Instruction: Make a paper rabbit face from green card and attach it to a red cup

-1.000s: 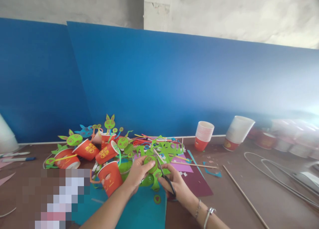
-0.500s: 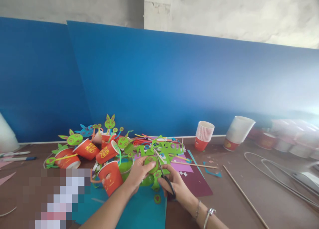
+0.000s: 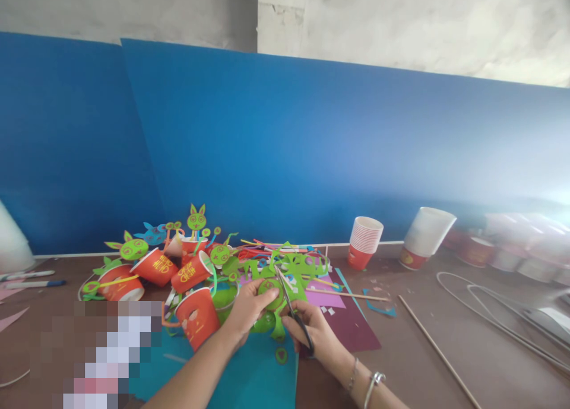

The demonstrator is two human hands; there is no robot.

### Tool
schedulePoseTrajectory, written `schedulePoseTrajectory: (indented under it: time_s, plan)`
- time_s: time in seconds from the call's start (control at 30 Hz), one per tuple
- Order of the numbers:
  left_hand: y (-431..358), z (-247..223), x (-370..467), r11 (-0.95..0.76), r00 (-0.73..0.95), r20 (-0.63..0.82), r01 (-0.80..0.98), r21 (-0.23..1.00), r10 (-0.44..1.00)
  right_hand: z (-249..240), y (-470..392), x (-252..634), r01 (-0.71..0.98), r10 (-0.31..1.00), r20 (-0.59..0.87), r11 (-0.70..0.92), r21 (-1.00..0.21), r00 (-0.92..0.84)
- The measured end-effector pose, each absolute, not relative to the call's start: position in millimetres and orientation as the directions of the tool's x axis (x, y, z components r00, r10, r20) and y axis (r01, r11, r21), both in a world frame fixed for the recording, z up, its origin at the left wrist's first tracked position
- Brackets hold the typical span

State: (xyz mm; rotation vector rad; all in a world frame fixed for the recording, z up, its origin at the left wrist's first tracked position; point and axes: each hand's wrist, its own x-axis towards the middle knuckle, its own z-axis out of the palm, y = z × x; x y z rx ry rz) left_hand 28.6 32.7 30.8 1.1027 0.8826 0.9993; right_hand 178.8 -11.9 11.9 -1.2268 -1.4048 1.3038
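Observation:
Between thumb and fingers, my left hand [image 3: 246, 308] pinches a green paper cutout [image 3: 268, 298] with a round drawn shape. My right hand [image 3: 309, 326] grips a pair of scissors [image 3: 294, 316] by its dark handles; the blades point up and away, beside the paper's right edge. Green scraps [image 3: 296, 266] lie just beyond both hands. Below them, a small green disc with a heart [image 3: 281, 355] rests near the right edge of a teal sheet [image 3: 253, 379]. Red paper cups [image 3: 198, 317] with green animal faces [image 3: 196, 220] and straws crowd the left side.
A stack of paper cups [image 3: 365, 243] and a tilted white cup stack [image 3: 427, 237] stand at the back right. A wooden stick [image 3: 436, 349] and a white cable [image 3: 494, 308] lie on the right. Markers [image 3: 33, 284] lie far left. A blue panel [image 3: 312, 148] rises behind the table.
The scissors' blades look closer together than before, and the green paper beside them has shifted slightly. Both hands stay almost in place.

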Motion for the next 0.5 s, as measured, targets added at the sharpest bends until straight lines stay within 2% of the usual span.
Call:
schedulePoseTrajectory:
  time_s: [0.23, 0.5]
  plan:
    - [33.5, 31.7, 28.0, 0.167, 0.364, -0.055, -0.285, 0.944, 0.930, 17.2, -13.6, 177.4, 0.115, 0.985, -0.062, -0.044, -0.992, -0.163]
    - [34.5, 30.8, 25.6, 0.202, 0.382, -0.074, -0.308, 0.930, 0.921, 15.6, -12.4, 178.9, 0.117, 0.980, -0.088, -0.067, -0.991, -0.179]
